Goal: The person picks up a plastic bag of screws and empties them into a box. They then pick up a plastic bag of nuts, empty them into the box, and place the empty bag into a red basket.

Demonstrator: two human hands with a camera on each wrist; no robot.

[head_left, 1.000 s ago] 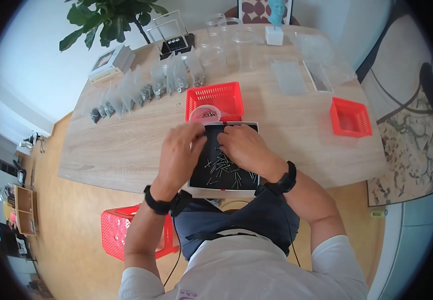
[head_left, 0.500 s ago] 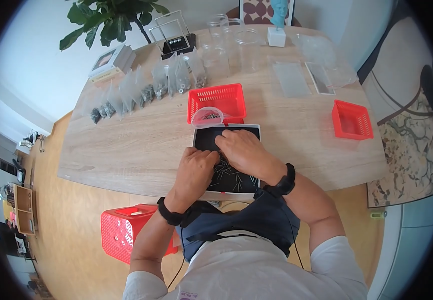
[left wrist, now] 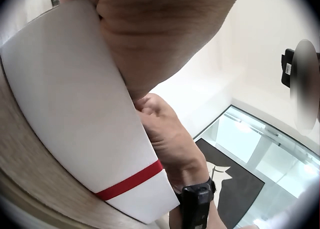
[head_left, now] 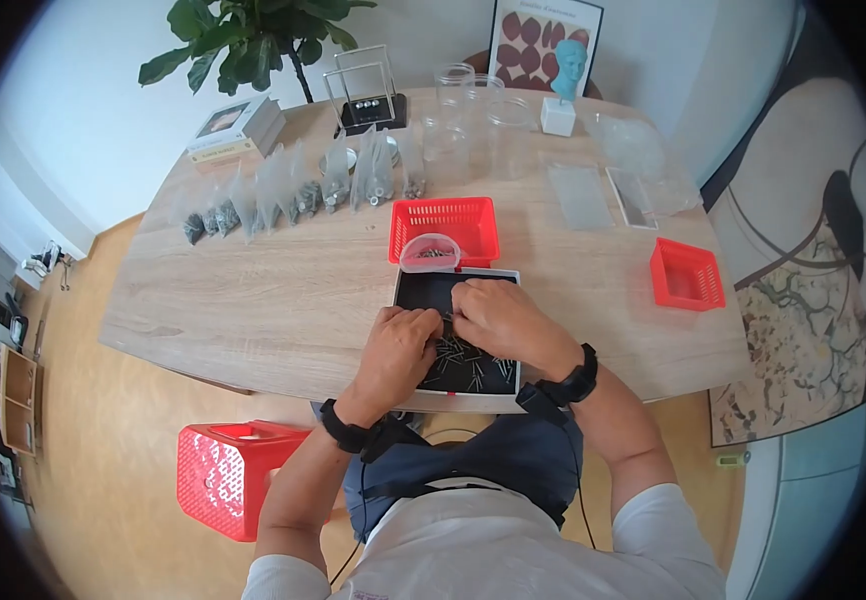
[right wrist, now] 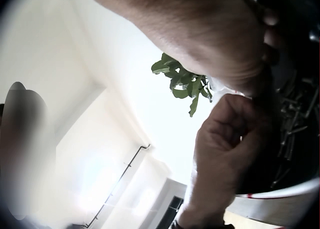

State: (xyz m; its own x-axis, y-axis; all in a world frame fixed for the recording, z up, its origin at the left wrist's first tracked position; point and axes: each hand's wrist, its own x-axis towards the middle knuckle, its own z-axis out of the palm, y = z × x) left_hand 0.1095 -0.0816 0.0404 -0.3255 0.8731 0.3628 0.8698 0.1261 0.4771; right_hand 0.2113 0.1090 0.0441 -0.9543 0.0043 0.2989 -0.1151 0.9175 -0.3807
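Observation:
A white-rimmed box with a black inside (head_left: 423,289) holds loose metal screws (head_left: 475,376), which show also in the right wrist view (right wrist: 295,114). Over its left part is the left hand (head_left: 393,352), fingers bent down among the screws. Close beside it, the right hand (head_left: 508,318) reaches in from the right, fingers bent downward. Both sets of fingertips are hidden, so what they pinch cannot be seen. In the left wrist view the box's white side (left wrist: 75,89) hides the left hand's fingers (left wrist: 160,34). The right wrist view shows the left hand (right wrist: 215,159) with curled fingers.
Behind the box stands a red basket (head_left: 478,225), with a clear tub of small metal parts (head_left: 431,254) at its front left. Another red basket (head_left: 686,275) is at the right. Filled plastic bags (head_left: 308,198), clear jars (head_left: 508,145), books (head_left: 238,125) and a bust (head_left: 570,70) stand farther back.
The left hand has moved from the box's upper left edge down and right, beside the right hand. The right hand has shifted slightly. The head view has tilted up a little.

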